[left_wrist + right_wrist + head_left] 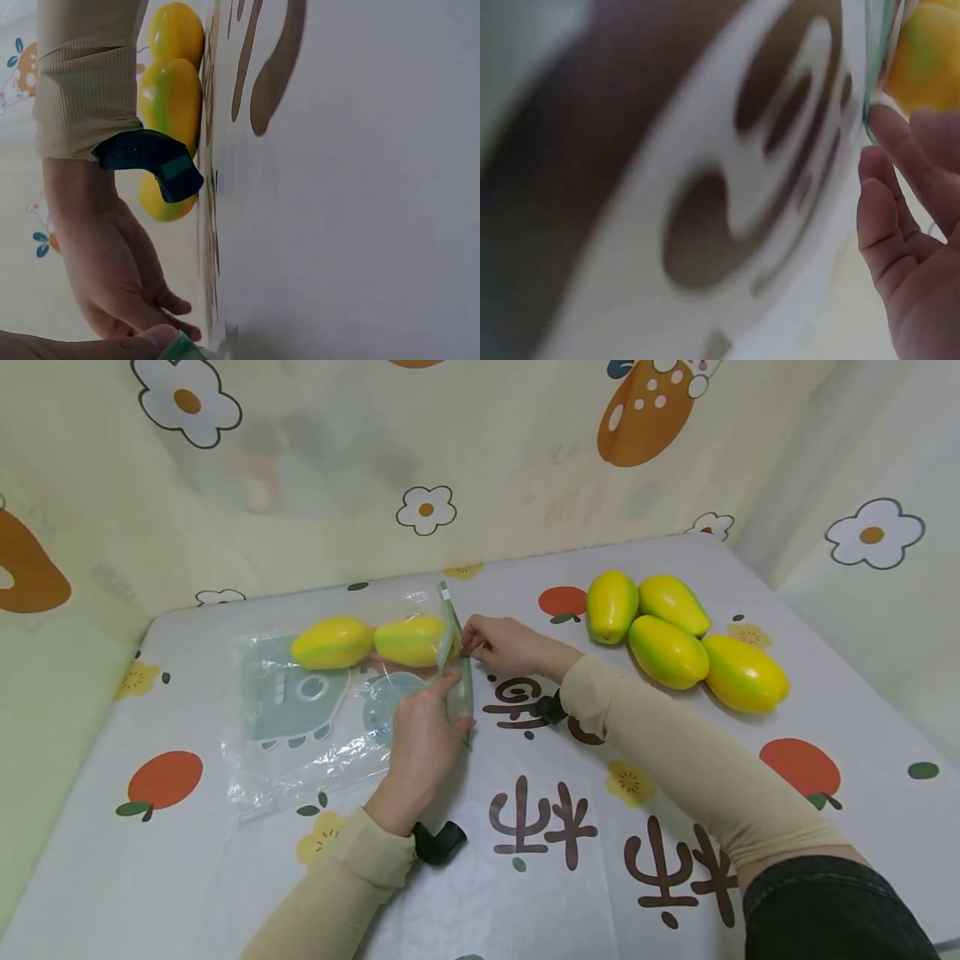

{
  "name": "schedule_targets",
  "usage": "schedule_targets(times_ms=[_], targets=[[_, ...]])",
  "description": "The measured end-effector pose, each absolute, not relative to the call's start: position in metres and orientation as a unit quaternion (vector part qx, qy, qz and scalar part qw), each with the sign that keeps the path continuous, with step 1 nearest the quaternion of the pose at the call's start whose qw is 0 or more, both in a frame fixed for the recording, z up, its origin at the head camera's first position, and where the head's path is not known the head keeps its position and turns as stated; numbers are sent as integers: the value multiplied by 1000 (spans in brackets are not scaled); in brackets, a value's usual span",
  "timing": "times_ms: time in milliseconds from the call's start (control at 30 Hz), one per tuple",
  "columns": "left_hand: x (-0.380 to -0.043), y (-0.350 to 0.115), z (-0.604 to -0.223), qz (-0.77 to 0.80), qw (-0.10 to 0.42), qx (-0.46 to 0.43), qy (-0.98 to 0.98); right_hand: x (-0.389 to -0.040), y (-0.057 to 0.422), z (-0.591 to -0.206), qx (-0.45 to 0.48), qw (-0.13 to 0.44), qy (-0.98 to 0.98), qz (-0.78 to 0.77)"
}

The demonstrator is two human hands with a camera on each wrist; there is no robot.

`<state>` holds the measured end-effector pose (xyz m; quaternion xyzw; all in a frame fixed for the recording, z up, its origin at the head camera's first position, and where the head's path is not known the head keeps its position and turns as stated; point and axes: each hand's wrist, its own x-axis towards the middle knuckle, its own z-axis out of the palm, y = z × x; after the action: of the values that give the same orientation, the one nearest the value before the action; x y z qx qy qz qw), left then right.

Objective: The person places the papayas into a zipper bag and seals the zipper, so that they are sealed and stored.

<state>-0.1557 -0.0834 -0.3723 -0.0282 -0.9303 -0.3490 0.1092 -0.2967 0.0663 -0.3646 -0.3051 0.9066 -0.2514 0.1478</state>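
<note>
A clear plastic zip bag (pixel 300 752) with a green-edged mouth and printed cartoon figures lies flat on the table. Two yellow-green mangoes (pixel 332 643) are inside it, end to end, the right one close to the mouth. My left hand (pixel 423 739) pinches the near part of the green edge between thumb and finger; its thumb also shows against the green strip in the left wrist view. Farther up the same edge, my right hand (pixel 513 645) pinches the mouth with its fingertips. In the right wrist view, the right hand (pixel 915 225) has its other fingers loosely bent.
Several more mangoes (pixel 667 652) sit in a cluster at the back right, beyond the right forearm. A white printed cloth (pixel 555 893) covers the table, and a patterned curtain (pixel 322 510) hangs behind it. Black wrist cameras (pixel 441 843) are strapped to both wrists.
</note>
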Motion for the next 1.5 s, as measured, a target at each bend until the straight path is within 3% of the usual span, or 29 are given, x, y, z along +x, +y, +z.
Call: schedule_targets(times_ms=[467,800,1033,1267,1500], targets=[[-152,-63,-374,-355,88,-52,-929,-282,113,-354,-264,150,925,-227],[-150,-70,-370,-357,77,-47,-930,-272,177,-311,-238,49,924,-295],[-149,-83,-365,-349,70,-38,-934,-249,258,-280,-144,11,947,-288],[-148,-84,-366,-341,72,-34,-937,-216,326,-287,-69,-1,957,-280],[-148,-78,-369,-357,70,-34,-931,-191,355,-312,-16,36,963,-267]])
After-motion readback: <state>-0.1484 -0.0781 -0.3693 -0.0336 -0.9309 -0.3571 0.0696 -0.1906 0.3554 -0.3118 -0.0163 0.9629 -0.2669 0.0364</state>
